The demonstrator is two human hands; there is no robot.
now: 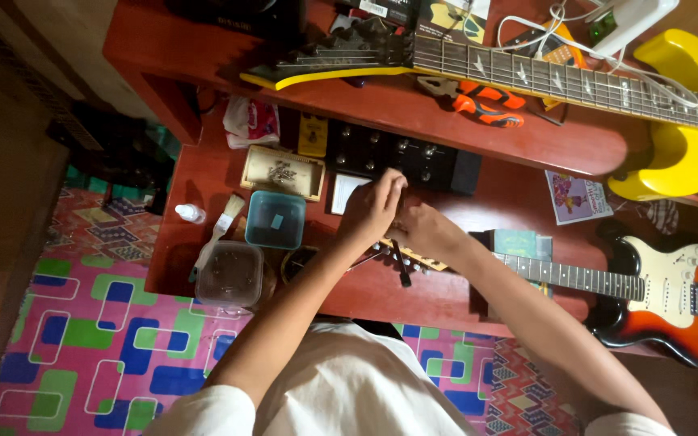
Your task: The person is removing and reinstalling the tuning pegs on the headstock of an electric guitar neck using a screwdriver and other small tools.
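**Hands crowded at the headstock**

The sunburst guitar (656, 295) lies across the lower red shelf (519, 190), its headstock (414, 257) under both hands. The left hand (372, 211) is curled, fingertips pinched on something small just above the headstock; what it is cannot be made out. The right hand (426, 232) is closed over the headstock. A slip could flick a string loose, I judge, or knock the teal box (275, 220) and clear tub (230, 274) left of the headstock.

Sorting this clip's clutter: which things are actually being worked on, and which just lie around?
In use:
left hand
right hand
sunburst guitar, at its headstock

Lying about:
yellow guitar
orange pliers
teal box
clear tub
brush
white bottle
pedal board
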